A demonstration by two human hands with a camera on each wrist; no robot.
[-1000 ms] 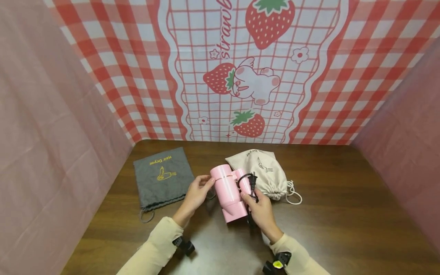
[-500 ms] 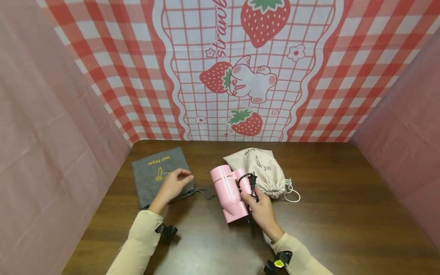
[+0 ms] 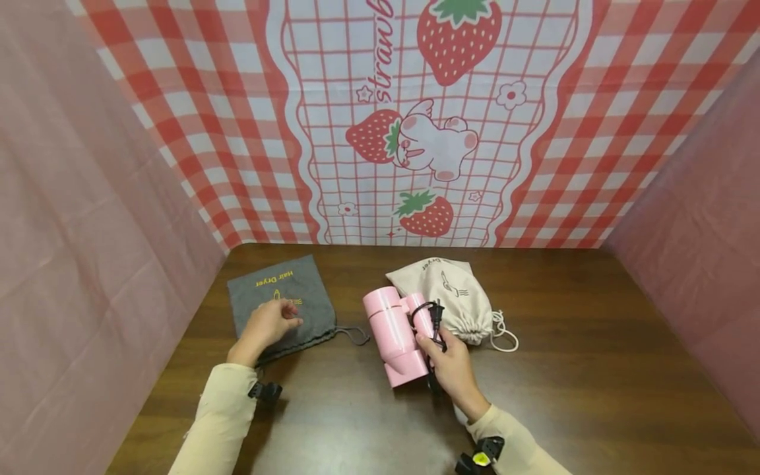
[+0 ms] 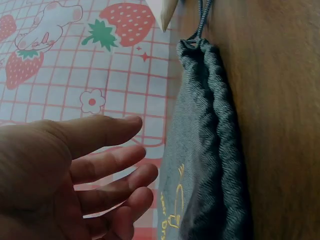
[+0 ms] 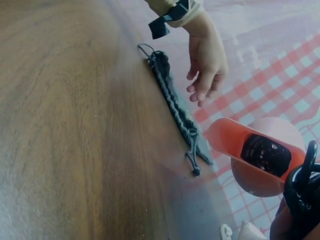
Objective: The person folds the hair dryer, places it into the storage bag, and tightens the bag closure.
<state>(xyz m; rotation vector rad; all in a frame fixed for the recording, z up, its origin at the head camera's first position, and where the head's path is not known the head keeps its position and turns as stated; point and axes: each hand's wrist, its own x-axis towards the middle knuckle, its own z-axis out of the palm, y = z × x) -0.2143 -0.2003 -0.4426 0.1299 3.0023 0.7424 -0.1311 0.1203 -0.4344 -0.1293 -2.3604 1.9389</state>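
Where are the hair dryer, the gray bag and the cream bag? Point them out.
Hair dryer [image 3: 392,330], head view: middle of its barrel.
Gray bag [image 3: 313,298], head view: bare cloth beside its print.
Cream bag [image 3: 468,308], head view: cloth below its print.

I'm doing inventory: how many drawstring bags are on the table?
2: the gray bag on the left, near the left hand, and the cream bag on the right, partly behind the dryer. No others show.

The person has on cream long sleeves [image 3: 216,412], a chunky black wrist camera [image 3: 266,392] strapped at each cuff, a bright yellow patch [image 3: 481,458] showing on the right one.
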